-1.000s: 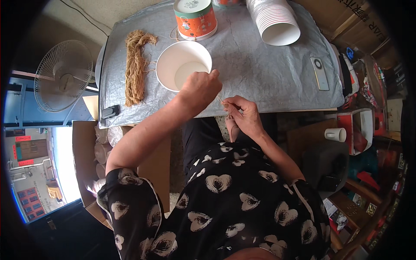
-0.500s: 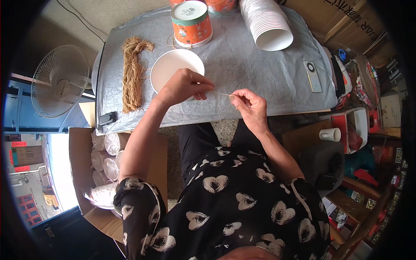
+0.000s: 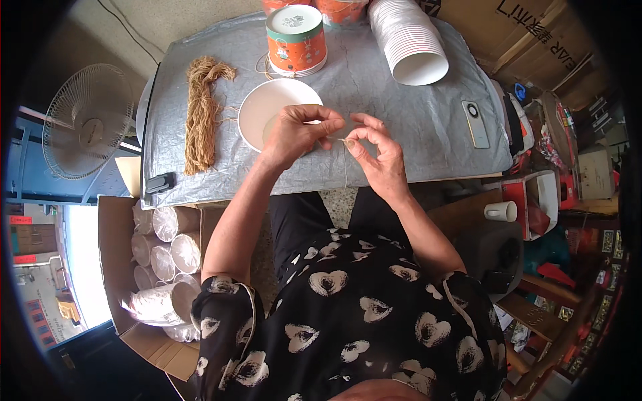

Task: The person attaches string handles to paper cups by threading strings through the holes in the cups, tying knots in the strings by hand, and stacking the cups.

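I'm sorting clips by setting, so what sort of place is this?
Probably a small home workshop, though I can't be sure: a grey-covered table bears a bundle of tan cord and nested white tubs, and an open carton holds plastic-wrapped stacks.

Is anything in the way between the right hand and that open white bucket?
Yes: seen from above, the left hand comes between the right hand and the white bucket, covering part of its rim. A thin string joins both hands.

On the table (image 3: 428,140), yarn (image 3: 200,123) lies left of the open bucket (image 3: 257,112), phone (image 3: 475,125) right.
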`<state>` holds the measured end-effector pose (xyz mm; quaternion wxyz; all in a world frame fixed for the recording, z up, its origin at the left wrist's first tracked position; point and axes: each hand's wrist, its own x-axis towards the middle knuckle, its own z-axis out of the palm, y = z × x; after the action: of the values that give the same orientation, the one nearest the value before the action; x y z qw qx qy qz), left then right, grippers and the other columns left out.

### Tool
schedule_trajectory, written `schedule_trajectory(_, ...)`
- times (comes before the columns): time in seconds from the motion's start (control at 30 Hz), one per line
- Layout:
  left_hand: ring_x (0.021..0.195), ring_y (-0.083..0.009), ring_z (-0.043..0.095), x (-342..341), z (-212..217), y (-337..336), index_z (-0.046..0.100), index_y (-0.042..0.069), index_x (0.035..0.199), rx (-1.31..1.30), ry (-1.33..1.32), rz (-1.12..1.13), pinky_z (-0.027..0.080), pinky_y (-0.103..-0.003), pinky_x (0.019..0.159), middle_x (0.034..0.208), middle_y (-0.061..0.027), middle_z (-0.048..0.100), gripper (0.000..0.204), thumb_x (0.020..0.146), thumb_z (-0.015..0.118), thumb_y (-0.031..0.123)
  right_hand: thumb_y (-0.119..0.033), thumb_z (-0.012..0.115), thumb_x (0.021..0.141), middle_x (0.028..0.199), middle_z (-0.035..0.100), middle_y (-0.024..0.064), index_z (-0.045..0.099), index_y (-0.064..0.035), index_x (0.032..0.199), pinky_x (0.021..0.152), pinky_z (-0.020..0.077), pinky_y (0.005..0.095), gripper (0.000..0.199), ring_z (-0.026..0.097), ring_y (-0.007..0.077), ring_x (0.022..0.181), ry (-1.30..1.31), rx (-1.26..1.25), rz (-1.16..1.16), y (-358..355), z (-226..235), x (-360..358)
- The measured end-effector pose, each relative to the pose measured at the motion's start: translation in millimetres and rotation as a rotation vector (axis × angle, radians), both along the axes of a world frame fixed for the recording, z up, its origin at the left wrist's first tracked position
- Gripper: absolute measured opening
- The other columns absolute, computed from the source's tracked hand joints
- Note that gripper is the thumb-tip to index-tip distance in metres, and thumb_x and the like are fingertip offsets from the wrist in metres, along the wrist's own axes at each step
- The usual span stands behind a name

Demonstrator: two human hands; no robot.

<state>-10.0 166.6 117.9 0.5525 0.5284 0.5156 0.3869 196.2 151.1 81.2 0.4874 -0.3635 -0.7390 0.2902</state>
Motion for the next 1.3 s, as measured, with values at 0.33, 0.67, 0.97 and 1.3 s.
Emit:
schedule_trajectory(0.33, 0.063, -0.0053, 0.065, 7.6, -7.4, -6.1, 0.073, 0.002, 0.110, -0.029, 0.000, -0.075, 0.045, -0.020, 0.051, 0.087, -0.0020, 0.073, 0.024, 0.101, 0.067, 0.023, -0.021, 0.065, 0.102, 0.085, 0.062, -0.0028, 0.066, -0.0044, 0.102, 0.069, 0.0429, 0.0193, 0.017, 0.052, 0.0025, 0.077, 0.242, -0.626, 0.270, 11.7, 13.1, 8.3)
schedule_trajectory(0.67, 0.069, -0.0081, 0.067, 1.5, -14.2, -4.5, 0.071, -0.002, 0.108, 0.044, 0.021, -0.216, 0.055, -0.024, 0.060, 0.088, -0.0046, 0.072, 0.028, 0.107, 0.055, 0.021, -0.014, 0.061, 0.103, 0.076, 0.052, -0.0051, 0.059, -0.0012, 0.097, 0.059, 0.0381, 0.0214, 0.014, 0.044, 0.0027, 0.068, 0.010, -0.393, 0.228, 21.9, 17.5, 20.7)
schedule_trajectory(0.97, 0.081, -0.0107, 0.072, -3.0, -15.7, -11.7, 0.070, -0.005, 0.104, 0.090, -0.011, -0.181, 0.060, -0.025, 0.071, 0.088, -0.0055, 0.072, 0.018, 0.103, 0.062, 0.012, -0.014, 0.058, 0.105, 0.071, 0.049, -0.0057, 0.057, -0.0024, 0.098, 0.056, 0.0348, 0.0215, 0.013, 0.041, 0.0022, 0.064, 0.073, -0.383, 0.175, 18.9, 11.5, 10.7)
schedule_trajectory(1.3, 0.082, -0.0117, 0.072, -5.0, -13.1, -27.9, 0.069, -0.003, 0.105, 0.175, 0.141, -0.146, 0.058, -0.026, 0.069, 0.090, -0.0054, 0.073, 0.018, 0.101, 0.066, 0.014, -0.021, 0.059, 0.105, 0.073, 0.051, -0.0056, 0.060, -0.0053, 0.101, 0.049, 0.0313, 0.0184, 0.016, 0.040, 0.0005, 0.059, 0.206, -0.461, 0.222, 17.9, 4.0, -1.8)
